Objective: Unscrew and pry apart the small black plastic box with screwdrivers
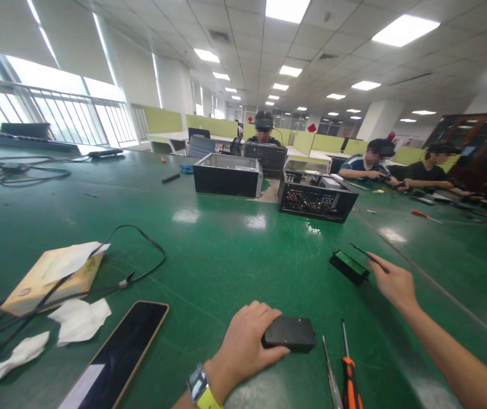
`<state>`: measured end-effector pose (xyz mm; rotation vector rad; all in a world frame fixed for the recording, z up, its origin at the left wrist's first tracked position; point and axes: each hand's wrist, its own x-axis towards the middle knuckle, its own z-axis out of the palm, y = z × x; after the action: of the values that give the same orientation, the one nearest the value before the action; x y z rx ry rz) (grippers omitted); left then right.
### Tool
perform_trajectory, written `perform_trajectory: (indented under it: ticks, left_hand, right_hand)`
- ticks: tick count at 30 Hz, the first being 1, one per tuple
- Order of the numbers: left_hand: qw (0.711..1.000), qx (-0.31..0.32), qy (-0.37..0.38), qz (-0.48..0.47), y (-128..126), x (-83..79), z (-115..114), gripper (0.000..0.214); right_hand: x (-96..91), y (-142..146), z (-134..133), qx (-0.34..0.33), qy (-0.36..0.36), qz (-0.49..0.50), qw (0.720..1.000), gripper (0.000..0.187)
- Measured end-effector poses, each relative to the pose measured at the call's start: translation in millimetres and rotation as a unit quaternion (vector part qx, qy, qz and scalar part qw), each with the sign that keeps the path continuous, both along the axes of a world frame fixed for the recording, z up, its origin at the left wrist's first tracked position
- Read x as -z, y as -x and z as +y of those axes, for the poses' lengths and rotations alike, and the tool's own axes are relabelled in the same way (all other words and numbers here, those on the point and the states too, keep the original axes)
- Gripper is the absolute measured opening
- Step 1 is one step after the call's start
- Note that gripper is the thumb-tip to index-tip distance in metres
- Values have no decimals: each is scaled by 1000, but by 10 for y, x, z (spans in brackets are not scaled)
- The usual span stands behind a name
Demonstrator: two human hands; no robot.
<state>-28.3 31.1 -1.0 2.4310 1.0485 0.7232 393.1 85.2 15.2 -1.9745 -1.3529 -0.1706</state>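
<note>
Right now the left hand (247,341) lies flat on the green table (226,255), fingers curled over the near end of a small black box (290,333), gripping it against the surface. Further out, the right hand (392,281) is pinched shut on a thin dark tool (365,254), its tip just beside a small black module with a green face (349,267). Between the two hands, close to the box, lie an orange-handled screwdriver (349,375) and tweezers (331,375). Off to the left hand's outer side sit a phone (119,355), crumpled tissues (80,319) and a cardboard box (49,281) crossed by a black cable (141,250). Well beyond both hands stand open computer cases (269,184).
</note>
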Motion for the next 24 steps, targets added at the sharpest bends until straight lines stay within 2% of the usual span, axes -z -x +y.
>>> perform_trajectory:
  ticks: [6,12,18,24]
  left_hand:
    - [1000,0,-2,-1,2,-26,-6,48]
    - [1000,4,12,3,7,-61,-28,45]
    - [1000,2,10,-2,6,-53,-20,46]
    - [1000,2,10,8,5,-63,-19,46]
  right_hand:
    - [109,51,-67,-80,46,-18,996,51]
    - [78,24,37,-49,98,-45,993,51]
    - [-64,-60,125,-25,116,-72,990,49]
    - [-56,-61,103,-54,129,-70,988,60]
